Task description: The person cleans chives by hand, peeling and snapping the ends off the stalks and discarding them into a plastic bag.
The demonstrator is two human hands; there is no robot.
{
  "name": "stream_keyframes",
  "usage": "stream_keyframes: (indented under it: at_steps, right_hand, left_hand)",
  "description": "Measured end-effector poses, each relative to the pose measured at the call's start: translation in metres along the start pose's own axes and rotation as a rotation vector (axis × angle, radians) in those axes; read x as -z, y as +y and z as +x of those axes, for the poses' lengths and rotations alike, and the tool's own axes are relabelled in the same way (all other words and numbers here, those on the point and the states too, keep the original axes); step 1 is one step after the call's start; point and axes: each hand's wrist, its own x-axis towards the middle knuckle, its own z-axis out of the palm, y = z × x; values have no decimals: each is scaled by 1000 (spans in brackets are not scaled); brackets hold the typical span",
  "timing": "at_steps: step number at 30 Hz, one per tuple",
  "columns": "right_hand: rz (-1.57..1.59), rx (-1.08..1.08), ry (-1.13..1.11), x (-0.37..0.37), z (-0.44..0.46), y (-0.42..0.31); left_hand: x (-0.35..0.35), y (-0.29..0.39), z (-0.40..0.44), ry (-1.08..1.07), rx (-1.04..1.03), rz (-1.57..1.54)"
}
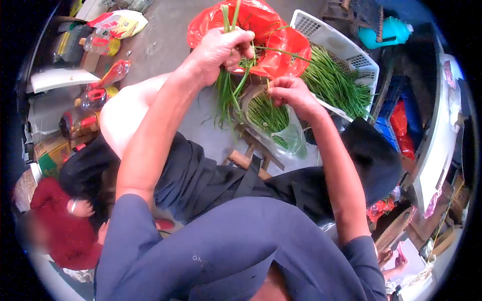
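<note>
My left hand is closed around a small bunch of long green stalks, which look like garlic chives and hang down below the fist. A thin stem slants from that hand over the red plastic bag, which lies open beyond it. The thumb and fingers of my right hand pinch a thin stem end. Just under that hand, a clear plastic bag holds more cut green stalks. A white plastic basket of green stalks lies to the right.
Bottles and packets line the left side. A person in a dark red top sits at lower left. A teal jug stands at upper right, above a blue crate. Another person's hand shows at lower right.
</note>
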Motion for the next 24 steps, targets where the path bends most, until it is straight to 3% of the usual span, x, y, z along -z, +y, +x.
stream_keyframes:
  at_steps: [7, 13, 24]
  right_hand:
    - [342, 171, 39, 7, -33, -56]
    - [492, 249, 64, -2, -27, -61]
    - [488, 281, 147, -3, -21, -57]
  left_hand:
    - [-19, -14, -4, -210, 181, 199]
    - [-28, -28, -6, -363, 239, 100]
    - [-33, -31, 0, -303, 314, -4]
